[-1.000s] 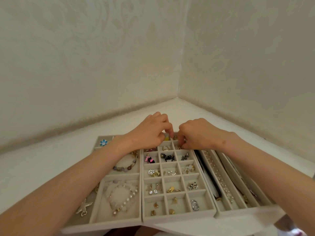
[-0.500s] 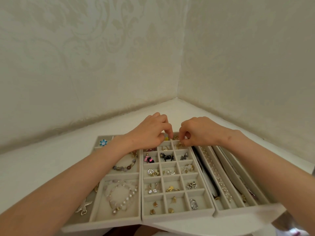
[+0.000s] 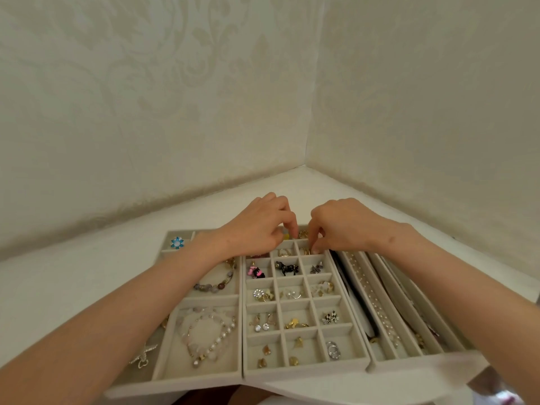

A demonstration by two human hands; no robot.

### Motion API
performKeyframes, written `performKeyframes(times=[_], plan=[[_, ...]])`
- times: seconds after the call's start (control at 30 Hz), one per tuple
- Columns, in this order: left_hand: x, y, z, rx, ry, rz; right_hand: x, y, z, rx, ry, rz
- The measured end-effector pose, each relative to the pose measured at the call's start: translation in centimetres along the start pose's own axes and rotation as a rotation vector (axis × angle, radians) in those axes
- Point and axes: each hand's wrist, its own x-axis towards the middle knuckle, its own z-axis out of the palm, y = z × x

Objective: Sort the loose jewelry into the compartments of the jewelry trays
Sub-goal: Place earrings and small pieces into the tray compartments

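Right hand [image 3: 344,226]: knuckles up, fingers curled downward, fingertips [image 3: 315,249] set into the right-hand column of the beige velvet grid tray [image 3: 306,372], second cell from the far end. Whether they pinch anything cannot be told, because the tips hide the contact. Left hand [image 3: 257,229]: likewise curled, index finger pointing down over the tray's far row, beside a small yellow piece [image 3: 286,237]; its grip cannot be told either. The two hands stand close but apart. The item at issue, a cluster of small gold rings [image 3: 305,251], lies in the same cell as the right fingertips, just to their left, touching or nearly so. The right hand is therefore the nearer; the left sits one row beyond. The rings show no readable long axis, while the tray runs lengthwise away from the person. Outward: a black dog-shaped charm [image 3: 287,268] one row nearer; a beige tray of large compartments [image 3: 175,385] to the left, holding a pearl bracelet [image 3: 210,337]; a long-channelled beige tray [image 3: 409,362] to the right; all on a white tabletop [image 3: 58,287].
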Motion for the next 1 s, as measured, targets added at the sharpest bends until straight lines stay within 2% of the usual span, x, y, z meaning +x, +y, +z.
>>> performKeyframes(times=[0.17, 0.37, 0.5, 0.7, 1.0], plan=[[0.1, 0.0, 0.0, 0.001, 0.011, 0.007, 0.3, -1.1, 0.7, -0.103, 0.032, 0.058], [-0.1, 0.2, -0.4, -0.001, -0.001, -0.001, 0.4, -1.2, 0.5, 0.023, -0.02, 0.156], [-0.4, 0.2, -0.6, -0.005, -0.004, -0.007, -0.1, -1.3, 0.1, 0.047, 0.025, 0.167], [-0.5, 0.1, -0.6, -0.002, -0.006, -0.008, -0.2, -1.5, 0.7, -0.05, 0.117, 0.134], [-0.6, 0.1, -0.5, -0.004, -0.019, -0.009, -1.0, -1.0, -0.2, 0.049, 0.04, 0.136]])
